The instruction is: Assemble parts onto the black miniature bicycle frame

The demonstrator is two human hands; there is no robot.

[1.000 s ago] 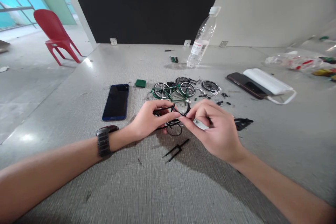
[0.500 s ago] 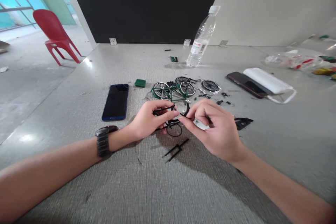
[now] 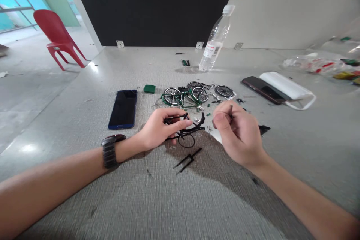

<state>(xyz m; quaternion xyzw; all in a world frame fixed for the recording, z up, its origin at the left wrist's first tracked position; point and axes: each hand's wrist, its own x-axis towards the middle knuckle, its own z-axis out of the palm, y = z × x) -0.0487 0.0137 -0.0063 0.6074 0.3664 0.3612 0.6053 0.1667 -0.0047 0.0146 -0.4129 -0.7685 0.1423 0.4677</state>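
Note:
Between the thumb and fingers of my left hand [image 3: 165, 127] is a black model bicycle frame [image 3: 194, 129], its curved part sticking out to the right. My right hand [image 3: 239, 131] is closed, apart from the frame, with the dark tip of a small object showing above its fingers. A thin black ring [image 3: 186, 141] lies below the frame, and nearer to me is a black fork [image 3: 190, 157]. Beyond my hands a green model bicycle [image 3: 184, 96] lies on the table, with a loose wheel [image 3: 224, 90] and small parts to its right.
A blue phone [image 3: 123, 109] lies at the left, near a green block [image 3: 149, 89]. A clear bottle [image 3: 215, 41] stands at the back. To the right are a dark phone [image 3: 260, 89], a white case [image 3: 287, 86] and plastic bags [image 3: 320, 65]. A red chair [image 3: 57, 37] stands beyond.
My right hand has moved right, away from the frame, and its thumb and fingers have curled in. My left hand holds the frame in nearly the same place.

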